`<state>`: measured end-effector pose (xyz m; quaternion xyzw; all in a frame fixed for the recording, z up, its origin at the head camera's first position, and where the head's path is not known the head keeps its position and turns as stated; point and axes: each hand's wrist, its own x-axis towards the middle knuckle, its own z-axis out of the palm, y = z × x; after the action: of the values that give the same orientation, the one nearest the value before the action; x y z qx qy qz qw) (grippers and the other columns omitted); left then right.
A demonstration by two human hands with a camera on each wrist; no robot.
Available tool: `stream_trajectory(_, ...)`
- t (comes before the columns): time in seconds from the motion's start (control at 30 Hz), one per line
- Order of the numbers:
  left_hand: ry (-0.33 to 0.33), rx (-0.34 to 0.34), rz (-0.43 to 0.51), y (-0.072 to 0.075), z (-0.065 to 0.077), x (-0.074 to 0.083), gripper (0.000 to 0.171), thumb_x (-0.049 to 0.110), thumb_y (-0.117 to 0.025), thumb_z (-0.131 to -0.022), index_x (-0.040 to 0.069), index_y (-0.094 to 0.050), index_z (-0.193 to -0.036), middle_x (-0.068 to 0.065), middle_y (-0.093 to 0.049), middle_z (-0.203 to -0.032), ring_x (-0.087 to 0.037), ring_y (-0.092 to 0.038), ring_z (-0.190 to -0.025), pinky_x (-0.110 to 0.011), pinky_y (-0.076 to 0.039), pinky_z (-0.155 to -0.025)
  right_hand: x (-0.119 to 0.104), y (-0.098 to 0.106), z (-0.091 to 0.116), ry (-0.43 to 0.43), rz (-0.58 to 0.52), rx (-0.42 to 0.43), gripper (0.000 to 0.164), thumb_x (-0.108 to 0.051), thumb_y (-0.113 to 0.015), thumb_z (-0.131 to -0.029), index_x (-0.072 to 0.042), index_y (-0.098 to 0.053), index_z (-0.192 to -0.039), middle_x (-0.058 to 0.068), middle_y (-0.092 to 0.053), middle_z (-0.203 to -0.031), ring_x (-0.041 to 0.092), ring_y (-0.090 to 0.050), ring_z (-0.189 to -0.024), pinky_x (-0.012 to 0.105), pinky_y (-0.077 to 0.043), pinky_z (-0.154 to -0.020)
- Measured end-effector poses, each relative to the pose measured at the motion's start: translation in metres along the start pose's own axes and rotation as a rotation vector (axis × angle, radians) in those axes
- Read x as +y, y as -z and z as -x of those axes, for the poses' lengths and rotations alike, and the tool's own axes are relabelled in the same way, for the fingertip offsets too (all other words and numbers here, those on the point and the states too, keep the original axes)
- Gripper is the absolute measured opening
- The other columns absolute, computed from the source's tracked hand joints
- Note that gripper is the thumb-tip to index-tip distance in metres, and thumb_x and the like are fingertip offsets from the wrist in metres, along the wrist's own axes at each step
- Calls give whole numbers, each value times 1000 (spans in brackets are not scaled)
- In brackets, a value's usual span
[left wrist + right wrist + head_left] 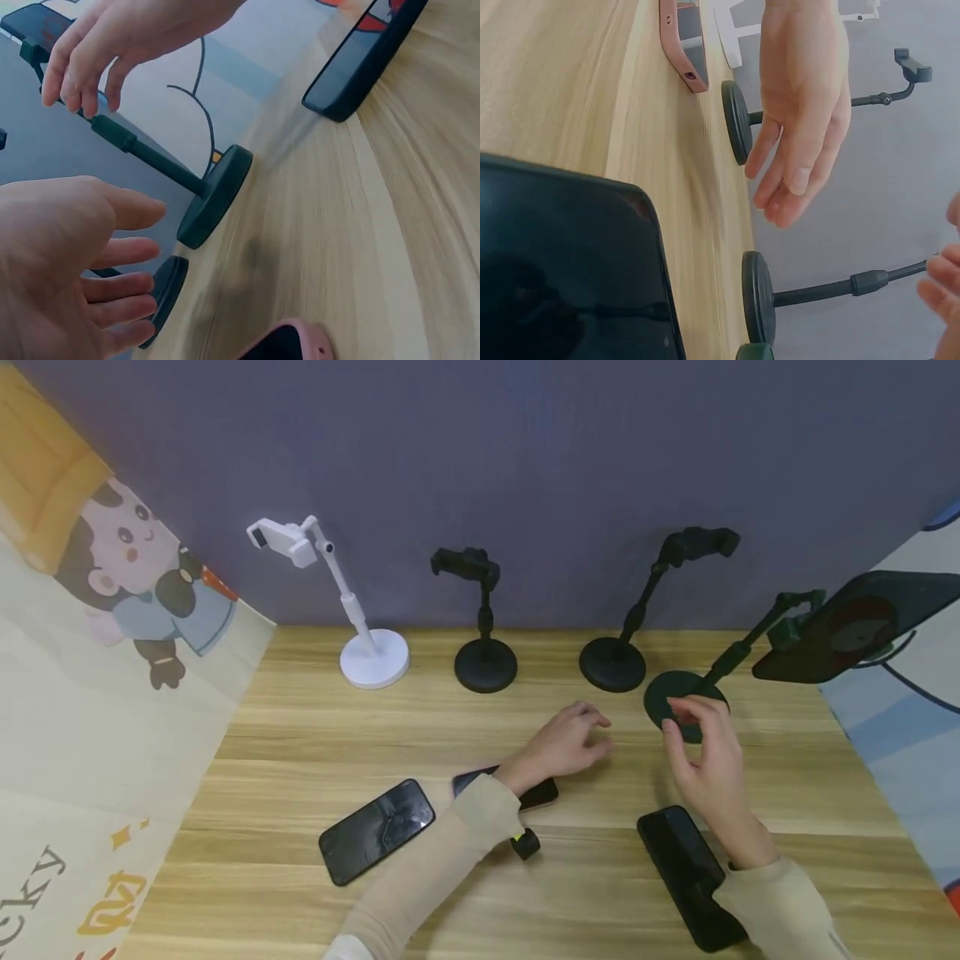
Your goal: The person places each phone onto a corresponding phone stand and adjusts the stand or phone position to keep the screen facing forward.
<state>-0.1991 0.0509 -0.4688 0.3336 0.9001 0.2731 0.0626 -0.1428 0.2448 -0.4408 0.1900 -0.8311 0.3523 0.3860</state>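
My left hand [558,743] hovers over the middle of the table with relaxed fingers and nothing in them. Under its wrist lies a phone in a pink case [542,794], partly covered by the sleeve. My right hand [708,764] is raised, thumb and fingers apart, and overlaps the round base of a dark green phone stand [731,656] in the head view. That stand holds a phone [900,602], tilted, in its clamp. In the left wrist view both the left palm [52,262] and the right fingers [112,52] show bare. A dark phone [678,860] lies below the right forearm.
Along the back wall stand a white phone stand [375,658], a short black stand [486,666] and another black stand [612,664], their clamps holding nothing. Another dark phone [377,832] lies at the left. A small black device [526,844] sits by the left cuff.
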Motion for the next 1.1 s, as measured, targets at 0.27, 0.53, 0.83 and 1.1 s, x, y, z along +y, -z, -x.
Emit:
stream_trajectory(0.27, 91, -17, 44, -8, -9, -18, 45, 39, -56, -93, 13, -57, -129, -3, -48, -133, -14, -45, -119, -23, -38, -101, 15, -9, -5, -91, -33, -142, 48, -1, -62, -84, 2, -49, -130, 20, -50, -125, 28, -50, -107, 20, -39, -95)
stream_trajectory(0.53, 95, -30, 1, -1, -26, -27, 45, 36, -54, -94, 12, -55, -132, -6, -48, -132, -16, -44, -118, -26, -39, -99, 23, -15, -31, -215, -129, -163, 52, -6, -55, -92, -1, -37, -141, 20, -45, -131, 34, -47, -116, 21, -38, -100)
stream_trajectory(0.83, -77, 163, -86, 8, -53, -25, 43, 29, -56, -93, 5, -56, -128, -10, -50, -130, -16, -49, -114, -23, -41, -97, 6, -21, -74, -486, -336, -136, 57, -23, -42, -100, -7, -19, -149, 16, -38, -139, 28, -38, -129, 14, -33, -102)
stream_trajectory(1.1, 34, 106, -185, 1, -73, -26, 57, 37, -52, -95, 15, -38, -146, -8, -37, -146, -19, -38, -129, -26, -34, -105, 32, -38, -99, -626, -586, 78, 61, -33, -43, -99, -17, -15, -150, 4, -34, -141, 16, -37, -128, 23, -30, -106)
